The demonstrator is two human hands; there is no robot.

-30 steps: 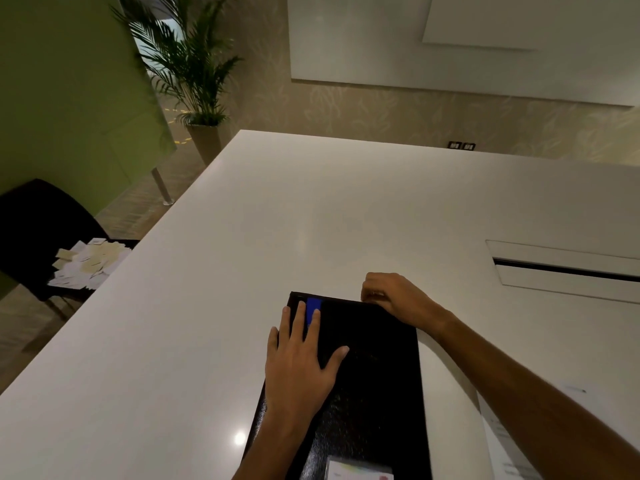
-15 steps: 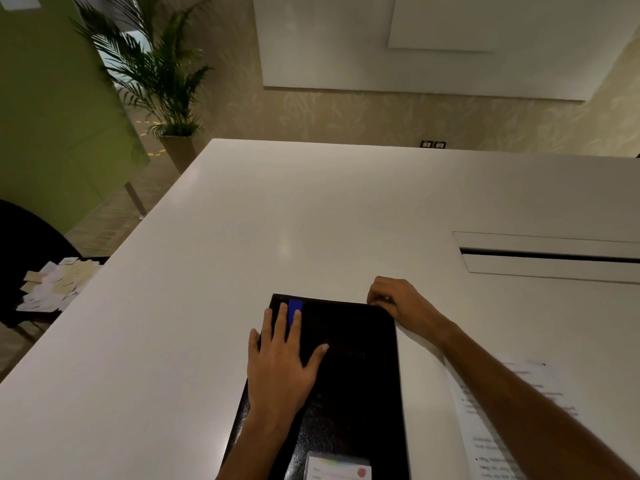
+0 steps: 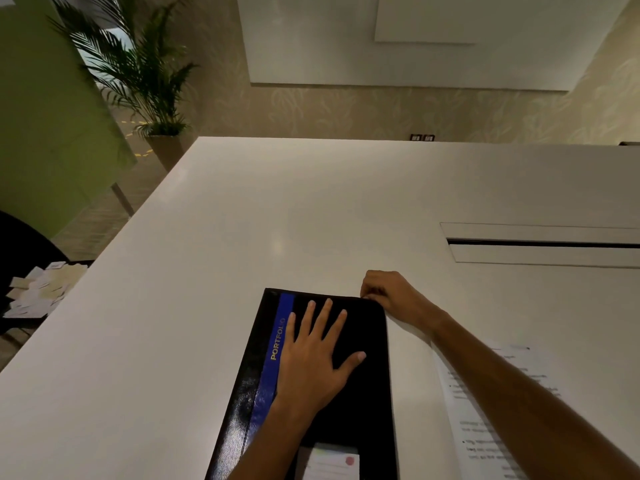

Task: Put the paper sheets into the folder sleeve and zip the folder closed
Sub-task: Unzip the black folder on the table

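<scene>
Single view only, head-mounted, wide-angle. I'm looking forward and down over the white worktop [image 3: 242, 254] from its near edge. The folder [image 3: 363, 341] sits close below the lens, bottom centre; beyond it the worktop runs to the far wall. The potted palm [image 3: 138, 74] stands upper left of the folder. No second view, nothing shared.

- My right hand [image 3: 391, 299] curls over the folder [image 3: 360, 403] corner, hiding the zipper pull.
- The folder's near end runs off frame.
- The paper sheet [image 3: 485, 427] print is too blurred to read.
</scene>
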